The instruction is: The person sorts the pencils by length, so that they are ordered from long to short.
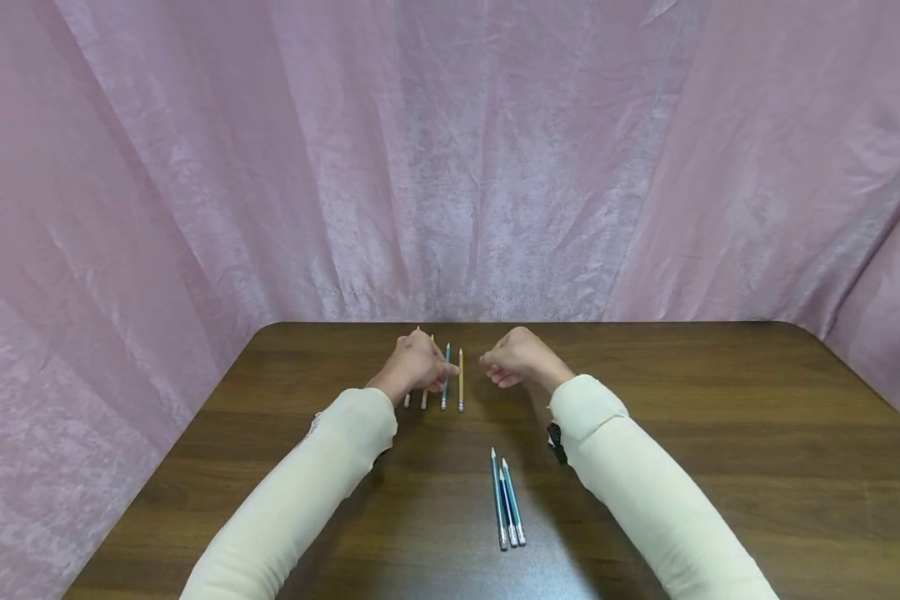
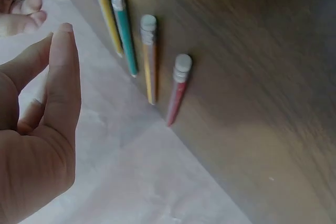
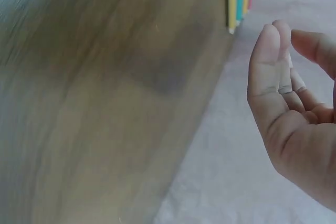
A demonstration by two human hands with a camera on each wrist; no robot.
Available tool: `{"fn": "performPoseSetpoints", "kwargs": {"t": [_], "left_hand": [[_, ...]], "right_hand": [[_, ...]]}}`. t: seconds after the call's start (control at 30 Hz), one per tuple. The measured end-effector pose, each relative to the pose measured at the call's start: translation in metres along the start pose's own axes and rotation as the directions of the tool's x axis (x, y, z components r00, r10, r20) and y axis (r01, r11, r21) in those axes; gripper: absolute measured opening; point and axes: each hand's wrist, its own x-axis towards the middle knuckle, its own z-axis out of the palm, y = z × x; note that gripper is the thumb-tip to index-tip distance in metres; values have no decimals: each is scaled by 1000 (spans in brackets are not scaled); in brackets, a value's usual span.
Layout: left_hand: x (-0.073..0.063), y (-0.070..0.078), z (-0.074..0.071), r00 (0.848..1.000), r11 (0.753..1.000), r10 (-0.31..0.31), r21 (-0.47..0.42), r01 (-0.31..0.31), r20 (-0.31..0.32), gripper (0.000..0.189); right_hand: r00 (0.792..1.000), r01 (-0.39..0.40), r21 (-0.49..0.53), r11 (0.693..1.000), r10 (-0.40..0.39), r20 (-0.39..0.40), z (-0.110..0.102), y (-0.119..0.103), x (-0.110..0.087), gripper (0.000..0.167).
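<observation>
The left hand (image 1: 417, 362) hangs over the row of pencils at the far side, its fingers loosely bent and the tips of thumb and finger drawn close together; whether those tips touch is hard to tell. The right hand (image 1: 523, 357) is just right of the row, relaxed and curved, thumb and fingertips near one another.

Four pencils lie side by side below and beside the left hand, sharpened ends to the far edge, pale erasers in metal bands to the near side. From left to right they are a red pencil (image 2: 179, 87), an orange-yellow pencil (image 2: 149, 59), a teal pencil (image 2: 123, 30) and a yellow pencil (image 1: 461, 383). They lie apart, with narrow gaps.

Nearer, well apart from the row, is a tight bunch: a left teal-blue pencil (image 1: 498, 498), a darker blue pencil (image 1: 507, 507) between, and a right teal-blue pencil (image 1: 513, 500), also with points to the far side.

In the head view the left hand hides the middles of the two leftmost pencils and a finger crosses the teal one. The left wrist view cuts off the yellow pencil's eraser; the right wrist view crops the row and is blurred.

Beyond the brown table (image 1: 690, 417) hangs a pink curtain (image 1: 495, 167).
</observation>
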Motion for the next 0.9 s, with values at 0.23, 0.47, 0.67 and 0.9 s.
{"fn": "performPoseSetpoints", "kwargs": {"t": [0.23, 0.47, 0.67, 0.9], "left_hand": [[-19, 7, 4, 996, 997, 74, 3, -74, 40, 18], [-44, 10, 9, 984, 987, 161, -1, -162, 80, 16], [-58, 7, 16, 974, 981, 191, -39, -188, 120, 13], [-72, 5, 20, 963, 975, 222, -53, -216, 154, 14]], "right_hand": [[997, 81, -73, 994, -80, 23, -26, 5, -31, 20], [991, 128, -82, 988, -123, 58, -30, 12, -55, 20], [984, 167, -54, 984, -163, 75, -27, 17, -70, 18], [978, 185, -19, 983, -182, 103, -23, 27, -90, 15]]}}
